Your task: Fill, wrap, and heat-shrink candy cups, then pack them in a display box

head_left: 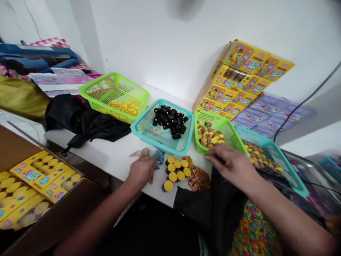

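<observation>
The open right hand (231, 166) rests at the rim of a lime-green plastic basket (213, 119), light and stiff, best taken there; the curled left hand (142, 171), grip unclear, lies beside a blue packet (160, 159).

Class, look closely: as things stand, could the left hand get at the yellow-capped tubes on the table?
Likely yes: the left hand sits close beside the yellow-capped tubes, with only a small blue packet between them and nothing lying over the tubes.
</observation>
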A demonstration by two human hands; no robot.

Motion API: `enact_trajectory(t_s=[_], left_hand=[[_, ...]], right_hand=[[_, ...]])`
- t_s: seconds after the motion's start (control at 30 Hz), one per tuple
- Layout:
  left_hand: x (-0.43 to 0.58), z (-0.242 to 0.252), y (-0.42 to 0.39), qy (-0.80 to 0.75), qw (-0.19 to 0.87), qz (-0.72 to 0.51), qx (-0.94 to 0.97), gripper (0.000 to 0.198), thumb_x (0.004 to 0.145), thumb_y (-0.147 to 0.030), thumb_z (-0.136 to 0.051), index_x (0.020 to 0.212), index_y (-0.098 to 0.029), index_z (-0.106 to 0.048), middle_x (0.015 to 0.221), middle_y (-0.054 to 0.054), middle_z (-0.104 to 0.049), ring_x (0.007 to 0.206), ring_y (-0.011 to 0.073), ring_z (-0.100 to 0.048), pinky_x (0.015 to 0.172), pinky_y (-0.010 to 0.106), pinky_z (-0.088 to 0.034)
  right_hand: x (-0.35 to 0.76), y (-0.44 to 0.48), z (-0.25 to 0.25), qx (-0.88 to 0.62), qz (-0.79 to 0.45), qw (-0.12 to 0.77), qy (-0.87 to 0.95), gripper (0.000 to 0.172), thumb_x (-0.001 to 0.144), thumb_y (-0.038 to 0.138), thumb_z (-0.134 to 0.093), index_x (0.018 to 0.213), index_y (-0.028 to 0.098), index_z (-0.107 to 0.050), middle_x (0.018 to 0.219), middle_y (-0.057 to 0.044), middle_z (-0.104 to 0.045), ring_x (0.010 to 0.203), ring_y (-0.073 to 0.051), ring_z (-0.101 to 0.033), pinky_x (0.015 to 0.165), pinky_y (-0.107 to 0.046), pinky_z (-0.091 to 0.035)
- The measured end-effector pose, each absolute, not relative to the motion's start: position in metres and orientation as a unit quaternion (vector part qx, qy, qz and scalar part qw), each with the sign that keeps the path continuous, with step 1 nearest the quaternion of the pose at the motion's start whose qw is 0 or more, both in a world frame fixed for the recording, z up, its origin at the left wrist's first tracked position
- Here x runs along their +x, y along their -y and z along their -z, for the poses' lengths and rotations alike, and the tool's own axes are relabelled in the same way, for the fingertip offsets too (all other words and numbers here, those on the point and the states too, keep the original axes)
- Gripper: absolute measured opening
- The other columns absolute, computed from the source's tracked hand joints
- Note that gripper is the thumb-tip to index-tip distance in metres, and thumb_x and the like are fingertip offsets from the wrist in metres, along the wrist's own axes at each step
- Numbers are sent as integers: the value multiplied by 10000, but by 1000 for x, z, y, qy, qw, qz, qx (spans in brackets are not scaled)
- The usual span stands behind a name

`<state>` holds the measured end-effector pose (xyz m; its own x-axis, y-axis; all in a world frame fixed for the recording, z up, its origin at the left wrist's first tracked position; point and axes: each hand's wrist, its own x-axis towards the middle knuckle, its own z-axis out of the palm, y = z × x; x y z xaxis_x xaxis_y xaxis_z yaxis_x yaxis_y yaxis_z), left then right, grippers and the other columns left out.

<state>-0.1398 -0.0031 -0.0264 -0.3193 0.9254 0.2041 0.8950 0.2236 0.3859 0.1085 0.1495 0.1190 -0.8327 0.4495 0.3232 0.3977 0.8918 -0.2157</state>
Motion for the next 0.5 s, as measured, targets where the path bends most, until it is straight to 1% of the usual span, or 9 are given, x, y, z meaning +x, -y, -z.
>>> enact_trajectory(t_s=[0.07,0.13,0.17,0.23,0.3,0.37,0.43,0.5], left_hand=[[-138,27,-3,-777,39,-176,603,236,934,-245,-491,1000,-178,-708,895,83,-689,880,214,-648,715,273,-464],[-136,26,-6,-776,29,-166,607,247,942,-239,-474,885,-168,-704,887,88,-694,875,216,-651,709,280,-461],[-136,25,-6,-779,21,-167,605,269,953,-264,-464,870,-167,-700,888,93,-698,874,223,-654,702,288,-462],[-135,23,-4,-789,-2,-177,589,314,971,-333,-444,899,-168,-701,877,104,-705,853,240,-663,674,305,-464],[-133,19,-1,-791,-29,-213,573,295,963,-360,-467,971,-174,-697,891,105,-713,846,247,-669,661,311,-469],[-128,13,4,-765,-55,-285,575,249,946,-347,-512,1020,-183,-684,927,91,-718,870,236,-671,690,307,-479],[-117,5,9,-712,-54,-365,598,215,935,-335,-539,1010,-189,-677,939,65,-717,874,208,-668,721,291,-483],[-103,-2,15,-652,-18,-418,632,198,937,-325,-536,945,-188,-680,872,40,-705,813,171,-656,708,265,-478]], right_hand=[[117,-127,-112,-226,-97,173,954,140,925,295,-530,888,206,-631,834,-52,-625,785,-198,-623,715,-304,-479],[121,-113,-102,-235,-121,160,951,123,926,266,-530,881,200,-623,825,-45,-609,774,-185,-614,707,-291,-475],[122,-109,-97,-241,-125,146,951,113,920,250,-539,863,197,-621,814,-42,-599,763,-181,-607,694,-283,-472],[123,-105,-88,-262,-118,104,952,102,899,232,-575,818,190,-620,808,-42,-589,753,-179,-600,671,-270,-465],[123,-104,-81,-292,-99,48,950,86,883,226,-605,817,179,-632,844,-56,-609,787,-184,-611,687,-258,-466],[123,-105,-76,-323,-66,-24,944,76,885,200,-594,853,167,-655,907,-78,-646,863,-193,-631,744,-248,-466],[122,-109,-70,-346,-33,-92,933,121,879,144,-560,896,152,-680,955,-103,-679,931,-209,-646,797,-249,-458],[117,-115,-64,-361,-14,-132,923,176,860,104,-536,914,131,-701,967,-135,-701,942,-235,-662,799,-266,-459]])
